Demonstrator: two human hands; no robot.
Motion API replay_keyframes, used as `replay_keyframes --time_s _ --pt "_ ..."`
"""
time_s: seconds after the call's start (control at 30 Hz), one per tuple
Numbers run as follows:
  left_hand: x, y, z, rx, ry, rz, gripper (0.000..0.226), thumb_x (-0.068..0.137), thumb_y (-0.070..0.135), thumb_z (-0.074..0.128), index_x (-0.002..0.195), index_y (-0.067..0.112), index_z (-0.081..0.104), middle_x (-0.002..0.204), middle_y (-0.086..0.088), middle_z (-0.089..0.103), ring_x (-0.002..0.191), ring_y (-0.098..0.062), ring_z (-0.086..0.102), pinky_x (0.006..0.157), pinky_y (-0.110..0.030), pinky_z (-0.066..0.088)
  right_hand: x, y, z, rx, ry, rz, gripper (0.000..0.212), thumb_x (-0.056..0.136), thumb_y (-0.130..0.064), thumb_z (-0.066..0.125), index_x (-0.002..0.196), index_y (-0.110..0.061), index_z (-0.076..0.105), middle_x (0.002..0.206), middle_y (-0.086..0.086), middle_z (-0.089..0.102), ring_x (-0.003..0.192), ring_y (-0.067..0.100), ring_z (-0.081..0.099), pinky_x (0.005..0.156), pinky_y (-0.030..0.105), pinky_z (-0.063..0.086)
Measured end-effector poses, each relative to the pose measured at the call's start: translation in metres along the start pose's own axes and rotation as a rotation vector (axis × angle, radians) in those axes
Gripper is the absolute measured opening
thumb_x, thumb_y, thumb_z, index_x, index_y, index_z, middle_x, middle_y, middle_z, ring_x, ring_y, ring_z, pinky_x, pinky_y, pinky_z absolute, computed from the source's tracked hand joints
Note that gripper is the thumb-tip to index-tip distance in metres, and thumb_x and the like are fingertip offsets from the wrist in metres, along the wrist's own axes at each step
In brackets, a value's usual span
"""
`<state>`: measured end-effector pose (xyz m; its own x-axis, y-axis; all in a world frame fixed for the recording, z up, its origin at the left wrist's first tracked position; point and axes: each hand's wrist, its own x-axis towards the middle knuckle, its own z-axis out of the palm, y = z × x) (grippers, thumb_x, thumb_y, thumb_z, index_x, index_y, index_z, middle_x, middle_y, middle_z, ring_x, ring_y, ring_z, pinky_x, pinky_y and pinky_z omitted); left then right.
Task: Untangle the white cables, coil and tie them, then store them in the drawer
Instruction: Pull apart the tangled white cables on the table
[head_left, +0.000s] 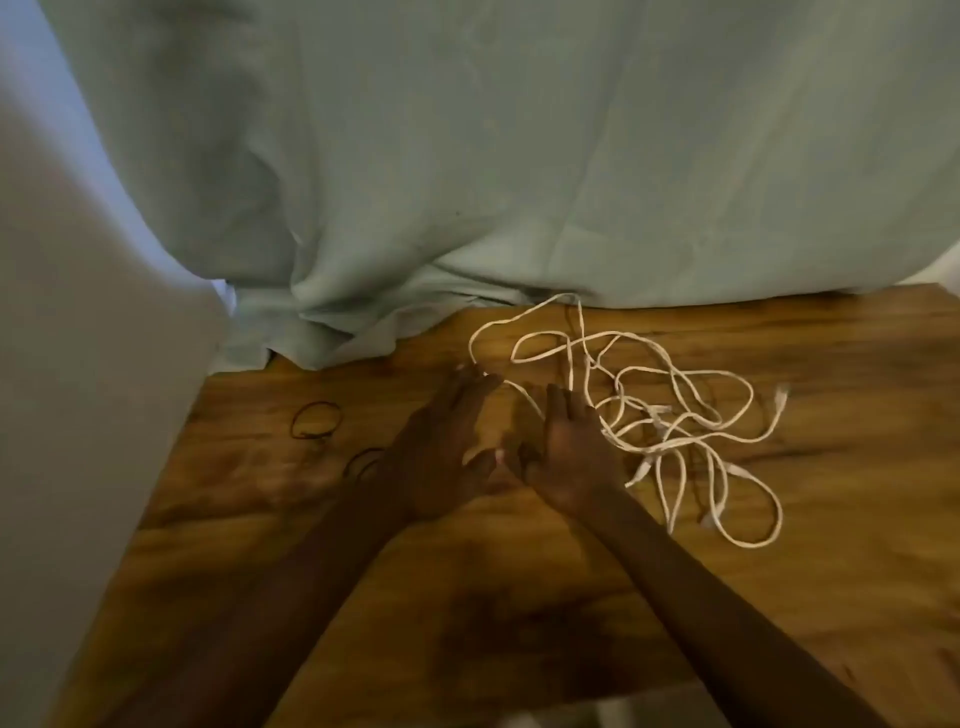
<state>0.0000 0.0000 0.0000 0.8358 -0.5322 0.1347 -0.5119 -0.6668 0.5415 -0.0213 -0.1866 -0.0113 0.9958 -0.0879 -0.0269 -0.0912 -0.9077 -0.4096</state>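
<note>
table: wooden top (467, 597), grainy brown, and everything below is placed off it

white cables: the white cables (670, 446) are one loose messy tangle lying flat on the table's right half. Loops sprawl from near the far edge to about halfway toward the near edge, with a few plug ends poking out of the pile. Not coiled, not tied.

left hand: the left hand (447, 441) is around the middle of the table, palm down, fingers straight and together, not gripping anything. Its fingertips sit right by one stray loop; too blurry to say if they actually touch.

right hand: the right hand (566, 452) is just beside the left one, also mid-table, flat with fingers stretched out and holding nothing. The thumbs nearly meet, and its outer edge is up against the nearest strands.

bands: two dark elastic bands on the table's left part, one (293, 423) further out and one (358, 456) partly tucked behind the left wrist

cloth: pale green cloth (519, 156) hangs down over the table's far edge, bunched at the left corner

left side: a blurry pale surface (62, 415) runs along the table's left edge, can't tell what it is
</note>
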Motion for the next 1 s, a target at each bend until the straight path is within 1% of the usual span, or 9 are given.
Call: replay_keyframes --time_s 0.1,0.17,0.27,0.37,0.47,0.63,0.8,0.93,1.0 --pt "0.022 -0.02 0.042 0.03 0.131 0.025 0.077 0.098 0.023 0.064 0.162 0.029 0.02 0.173 0.0 0.01 0.16 -0.018 0.006 0.122 -0.037 0.026 0.019 0.019 0.032 -0.229 0.102 0.018 0.088 0.087 -0.04 0.068 0.156 -0.006 0.024 0.151 0.016 0.04 0.135 0.035 0.043 0.102 0.046 0.049" --pt "0.041 -0.029 0.067 0.046 0.173 0.077 0.075 0.097 0.015 0.063 0.161 0.025 0.024 0.171 0.0 0.013 0.158 -0.017 0.011 0.124 -0.034 0.024 0.031 0.029 0.047 -0.308 0.183 -0.028 0.066 0.087 -0.032 0.068 0.144 -0.011 0.043 0.137 0.013 0.053 0.123 0.032 0.055 0.092 0.043 0.052" --pt "0.065 -0.042 0.093 0.141 0.239 0.191 0.074 0.093 0.011 0.063 0.159 0.02 0.032 0.169 -0.003 0.022 0.158 -0.021 0.016 0.126 -0.042 0.026 0.044 0.04 0.062 -0.393 0.386 -0.15 0.033 0.085 -0.028 0.07 0.115 -0.016 0.066 0.114 0.008 0.066 0.104 0.03 0.064 0.074 0.039 0.053" --pt "0.077 -0.046 0.107 0.172 0.304 0.31 0.059 0.094 0.017 0.057 0.152 0.016 0.044 0.158 -0.007 0.044 0.149 -0.025 0.036 0.12 -0.047 0.035 0.046 0.046 0.068 -0.325 0.594 -0.245 0.031 0.086 -0.031 0.069 0.116 -0.021 0.068 0.095 0.003 0.074 0.087 0.028 0.067 0.065 0.037 0.053" --pt "0.08 -0.051 0.102 0.071 0.392 0.378 0.043 0.098 0.02 0.052 0.141 0.019 0.056 0.139 -0.004 0.061 0.129 -0.021 0.053 0.111 -0.039 0.041 0.042 0.052 0.065 -0.12 0.587 -0.308 0.034 0.094 -0.037 0.058 0.127 -0.032 0.06 0.09 0.002 0.075 0.078 0.027 0.069 0.067 0.041 0.055" --pt "0.067 -0.052 0.088 0.025 0.575 0.342 0.021 0.102 0.024 0.053 0.109 0.016 0.072 0.104 -0.002 0.07 0.098 -0.021 0.063 0.088 -0.041 0.051 0.038 0.062 0.057 -0.003 0.492 -0.208 0.016 0.091 -0.038 0.059 0.101 -0.029 0.067 0.087 0.001 0.074 0.084 0.029 0.07 0.067 0.037 0.054" --pt "0.064 -0.045 0.061 -0.574 0.907 0.035 0.02 0.105 0.022 0.053 0.096 0.02 0.071 0.087 0.005 0.072 0.082 -0.013 0.067 0.074 -0.032 0.054 0.043 0.077 0.035 0.016 0.539 -0.145 0.025 0.093 -0.039 0.06 0.114 -0.029 0.072 0.103 0.003 0.076 0.099 0.029 0.069 0.079 0.037 0.054" --pt "0.075 -0.052 0.032 -1.062 1.105 -0.106 0.025 0.104 0.016 0.054 0.085 0.014 0.07 0.078 -0.002 0.072 0.076 -0.014 0.073 0.065 -0.028 0.058 0.055 0.093 0.03 -0.063 0.622 -0.179 0.032 0.098 -0.052 0.054 0.108 -0.028 0.073 0.092 0.004 0.076 0.089 0.031 0.07 0.072 0.037 0.051" --pt "0.075 -0.058 0.019 -1.159 1.18 -0.171 0.026 0.105 0.015 0.053 0.083 0.015 0.069 0.074 0.0 0.069 0.07 -0.012 0.072 0.059 -0.024 0.055 0.064 0.101 0.029 -0.093 0.638 -0.186 0.03 0.099 -0.05 0.053 0.104 -0.026 0.072 0.086 0.004 0.074 0.084 0.032 0.069 0.068 0.037 0.048"
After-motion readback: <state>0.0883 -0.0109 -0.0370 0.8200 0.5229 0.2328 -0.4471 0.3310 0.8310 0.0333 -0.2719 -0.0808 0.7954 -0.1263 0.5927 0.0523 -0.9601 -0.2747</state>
